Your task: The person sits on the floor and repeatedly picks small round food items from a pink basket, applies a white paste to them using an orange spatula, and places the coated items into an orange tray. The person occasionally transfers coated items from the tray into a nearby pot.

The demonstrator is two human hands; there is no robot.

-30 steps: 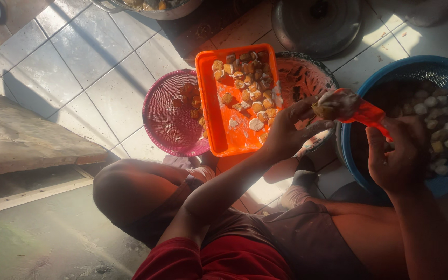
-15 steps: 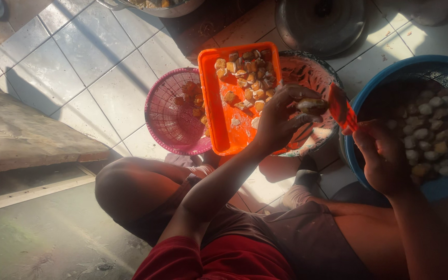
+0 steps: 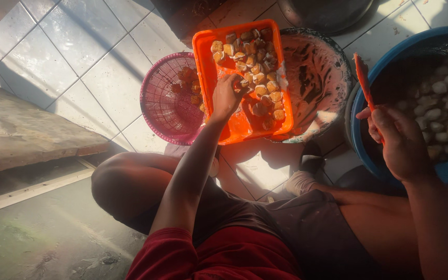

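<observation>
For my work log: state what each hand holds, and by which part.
Right hand grips a thin orange-red blade tool by its lower end. Left hand reaches into the orange plastic tray; its hold cannot be told.

We are looking down at a home food-preparation spot on a tiled floor (image 3: 73, 41). We are noting an orange tray (image 3: 203, 46) of pale cut pieces, a pink basket (image 3: 164, 103), a blue basin (image 3: 390, 57) of rounded lumps, a residue-smeared bowl (image 3: 320, 67), and a person sitting among them.
</observation>
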